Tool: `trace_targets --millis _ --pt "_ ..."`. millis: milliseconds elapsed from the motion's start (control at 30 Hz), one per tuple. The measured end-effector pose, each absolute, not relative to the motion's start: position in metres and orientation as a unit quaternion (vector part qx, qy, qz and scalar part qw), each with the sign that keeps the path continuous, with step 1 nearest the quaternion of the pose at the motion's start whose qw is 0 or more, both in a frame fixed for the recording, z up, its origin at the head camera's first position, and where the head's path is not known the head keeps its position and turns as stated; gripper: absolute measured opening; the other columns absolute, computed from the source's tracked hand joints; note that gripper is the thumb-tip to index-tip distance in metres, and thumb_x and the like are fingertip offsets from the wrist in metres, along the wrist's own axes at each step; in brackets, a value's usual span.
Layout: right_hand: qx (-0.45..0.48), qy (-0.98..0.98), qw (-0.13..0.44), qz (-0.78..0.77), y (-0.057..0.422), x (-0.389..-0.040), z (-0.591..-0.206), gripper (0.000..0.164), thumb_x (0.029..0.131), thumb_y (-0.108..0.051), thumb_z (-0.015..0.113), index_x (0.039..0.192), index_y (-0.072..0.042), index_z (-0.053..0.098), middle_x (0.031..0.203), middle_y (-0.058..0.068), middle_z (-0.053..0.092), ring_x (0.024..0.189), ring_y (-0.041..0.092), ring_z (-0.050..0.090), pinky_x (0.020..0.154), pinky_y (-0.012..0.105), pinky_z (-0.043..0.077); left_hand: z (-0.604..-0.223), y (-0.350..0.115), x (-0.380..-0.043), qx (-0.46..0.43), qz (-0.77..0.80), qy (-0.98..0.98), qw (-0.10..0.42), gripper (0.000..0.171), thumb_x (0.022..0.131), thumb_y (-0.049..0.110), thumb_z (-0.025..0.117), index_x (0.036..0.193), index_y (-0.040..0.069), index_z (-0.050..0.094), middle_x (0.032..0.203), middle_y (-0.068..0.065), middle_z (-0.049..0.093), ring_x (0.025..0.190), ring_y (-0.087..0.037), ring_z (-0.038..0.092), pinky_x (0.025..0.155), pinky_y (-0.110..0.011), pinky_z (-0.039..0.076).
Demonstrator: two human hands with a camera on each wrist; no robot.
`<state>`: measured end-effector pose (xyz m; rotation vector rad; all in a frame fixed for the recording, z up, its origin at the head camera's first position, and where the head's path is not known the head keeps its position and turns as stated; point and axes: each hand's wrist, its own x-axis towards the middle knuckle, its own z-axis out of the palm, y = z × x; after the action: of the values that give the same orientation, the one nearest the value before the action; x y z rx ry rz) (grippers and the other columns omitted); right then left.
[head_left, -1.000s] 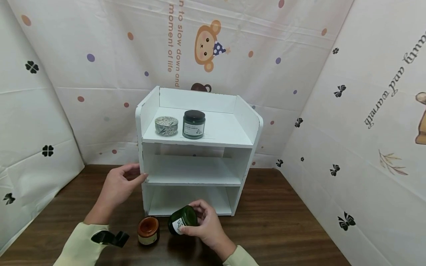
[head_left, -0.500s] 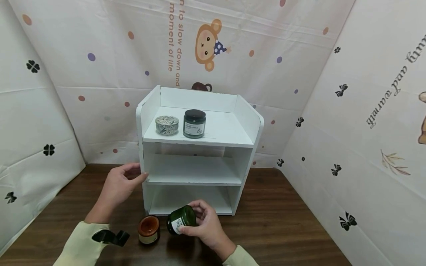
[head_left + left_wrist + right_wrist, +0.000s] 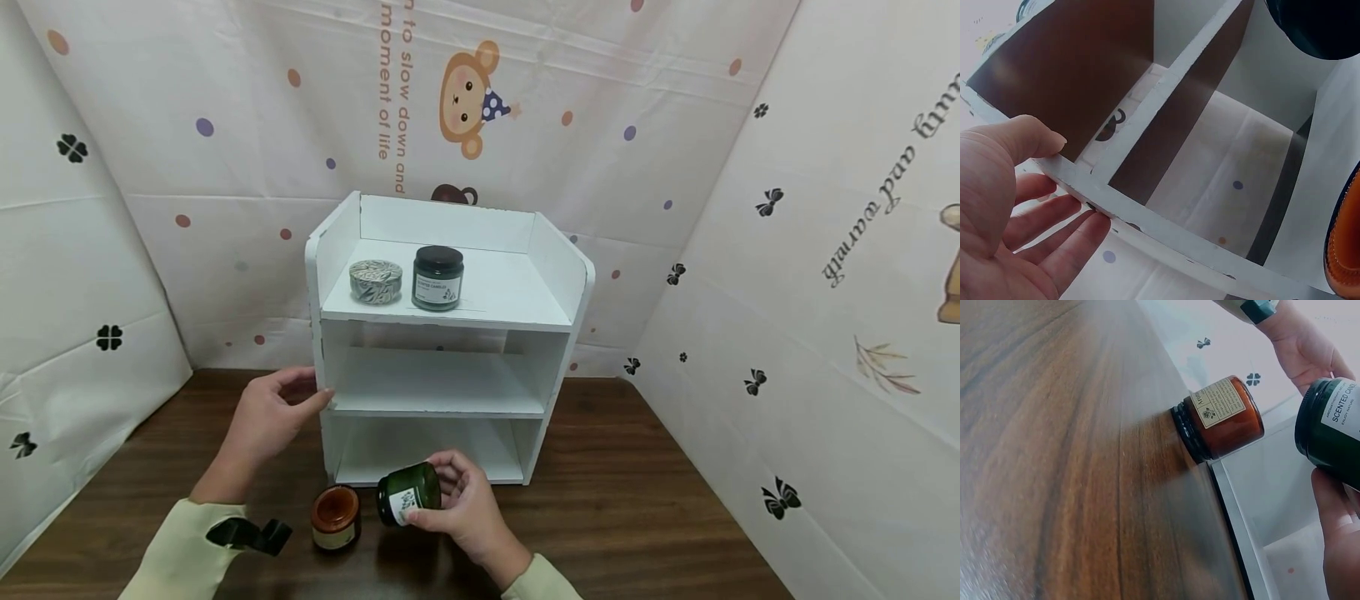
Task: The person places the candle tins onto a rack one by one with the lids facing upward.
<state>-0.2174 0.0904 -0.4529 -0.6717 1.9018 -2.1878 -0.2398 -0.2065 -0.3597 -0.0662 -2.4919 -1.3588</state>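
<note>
Jar (image 3: 409, 494), green glass with a white label, is in the right hand (image 3: 471, 515): thumb on the near side, fingers round the far side, grip clamped on it. It is off the table (image 3: 637, 508), tipped nearly on its side, dark lid to the left, base to the right and slightly higher. Position: in front of the lowest level of the white shelf (image 3: 442, 383), outside it.

Left hand (image 3: 264, 418) at the shelf's left panel. Left wrist view: thumb on the front edge, fingers against the outer face, panel pinched between them. Black strap (image 3: 249, 536) round that sleeve.

Amber jar (image 3: 335, 515) just left of the green one, apart from it, standing upside down on its black lid; cream label.

Shelf's top level: patterned tin (image 3: 376, 283) and, just right of it, dark jar (image 3: 437, 280), upright, black lid on.
</note>
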Motion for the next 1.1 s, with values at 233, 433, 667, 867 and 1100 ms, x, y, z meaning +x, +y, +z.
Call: trace_targets --millis 233,433,667,867,1100 --pt "-0.218 0.612 0.094 -0.754 0.0903 -0.2154 -0.452 0.066 0.072 0.005 0.085 0.126 0.011 0.047 0.114 0.002 0.068 0.1 0.015 0.069 0.086 0.029 0.059 -0.3601 -0.2063 -0.2399 -0.018 -0.477 -0.866 0.148 0.054 0.095 0.044 0.073 0.134 0.007 0.066 0.13 -0.021 0.069 0.114 -0.035 0.068 0.089 -0.046 0.061" --pt "-0.222 0.6 0.098 -0.763 0.0901 -0.2147 -0.4521 0.067 0.072 0.006 0.084 0.125 0.01 0.044 0.12 0.003 0.067 0.105 0.016 0.068 0.087 0.03 0.059 -0.3589 -0.2054 -0.2392 -0.017 -0.475 -0.867 0.149 0.052 0.095 0.041 0.073 0.133 0.007 0.067 0.128 -0.02 0.07 0.112 -0.035 0.068 0.089 -0.047 0.06" --pt "-0.223 0.589 0.099 -0.771 0.0904 -0.2145 -0.4521 0.062 0.073 0.005 0.084 0.122 0.004 0.046 0.124 0.004 0.067 0.109 0.017 0.068 0.088 0.031 0.059 -0.3587 -0.2051 -0.2384 -0.016 -0.476 -0.867 0.148 0.052 0.095 0.041 0.072 0.133 0.006 0.066 0.13 -0.022 0.068 0.114 -0.037 0.068 0.091 -0.049 0.06" --pt "-0.225 0.573 0.101 -0.782 0.0901 -0.2145 -0.454 0.058 0.074 0.004 0.085 0.116 -0.007 0.047 0.125 0.004 0.067 0.112 0.018 0.068 0.09 0.032 0.059 -0.358 -0.2052 -0.2379 -0.018 -0.473 -0.868 0.15 0.051 0.096 0.039 0.072 0.133 0.005 0.066 0.13 -0.022 0.068 0.114 -0.037 0.067 0.091 -0.049 0.06" --pt "-0.213 0.593 0.098 -0.77 0.0912 -0.2155 -0.4534 0.059 0.074 0.006 0.084 0.117 -0.003 0.044 0.126 0.007 0.066 0.112 0.019 0.067 0.091 0.031 0.059 -0.3587 -0.2061 -0.2395 -0.018 -0.476 -0.867 0.147 0.052 0.095 0.04 0.073 0.134 0.005 0.066 0.13 -0.022 0.069 0.115 -0.036 0.068 0.09 -0.047 0.06"
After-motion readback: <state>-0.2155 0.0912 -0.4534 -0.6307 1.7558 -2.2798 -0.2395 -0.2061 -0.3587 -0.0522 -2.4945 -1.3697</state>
